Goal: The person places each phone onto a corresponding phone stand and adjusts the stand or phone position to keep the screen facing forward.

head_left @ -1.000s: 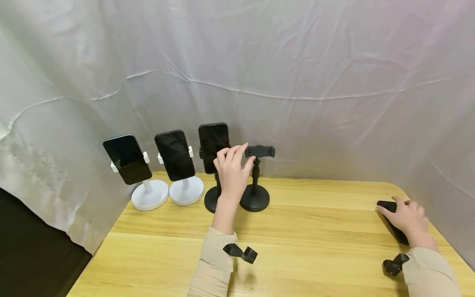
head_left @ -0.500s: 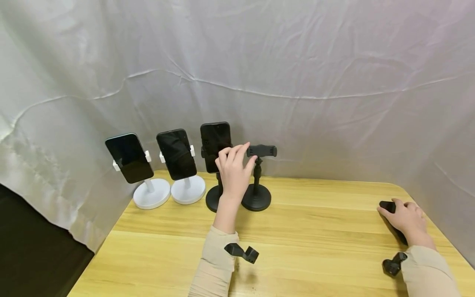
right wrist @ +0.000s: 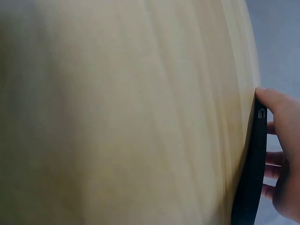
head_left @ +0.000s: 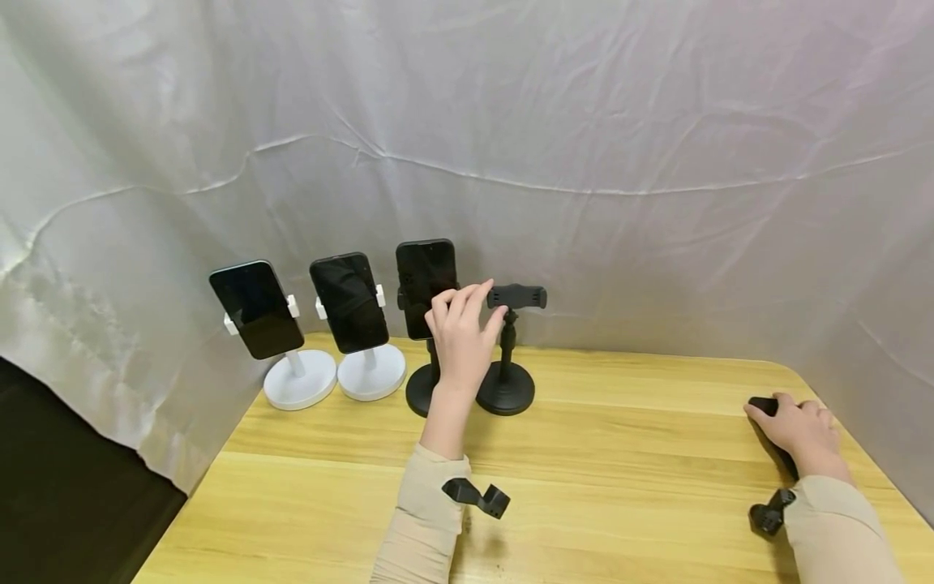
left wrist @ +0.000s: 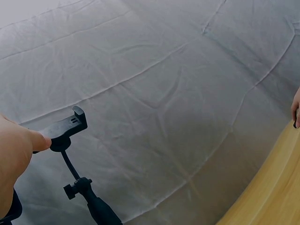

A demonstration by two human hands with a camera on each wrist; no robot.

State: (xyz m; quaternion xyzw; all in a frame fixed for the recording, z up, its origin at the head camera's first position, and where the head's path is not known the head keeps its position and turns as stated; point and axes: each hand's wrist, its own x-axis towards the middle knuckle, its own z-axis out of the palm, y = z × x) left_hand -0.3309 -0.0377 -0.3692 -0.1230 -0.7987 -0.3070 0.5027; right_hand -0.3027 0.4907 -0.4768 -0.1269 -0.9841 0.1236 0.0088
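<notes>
In the head view my left hand (head_left: 461,341) is at an unloaded black phone stand (head_left: 506,389), pinching the left end of its clamp (head_left: 518,297) between thumb and fingers. The left wrist view shows the thumb against that clamp (left wrist: 65,130). At the far right, my right hand (head_left: 801,430) grips a black phone (head_left: 764,405) lying on the table. Up close, the right wrist view has the thumb at one end of the phone (right wrist: 253,164) and the fingers along its far side. The palm hides much of it in the head view.
Left of the hand, a phone (head_left: 426,284) sits in another black stand. Two white stands (head_left: 301,381) further left hold phones (head_left: 258,308). A grey cloth (head_left: 657,243) hangs behind the wooden table (head_left: 620,454). Small cameras (head_left: 477,496) are strapped to both wrists.
The head view has shifted slightly. The right forearm has turned a little inward, with the hand still on the phone. My left hand stays at the clamp.
</notes>
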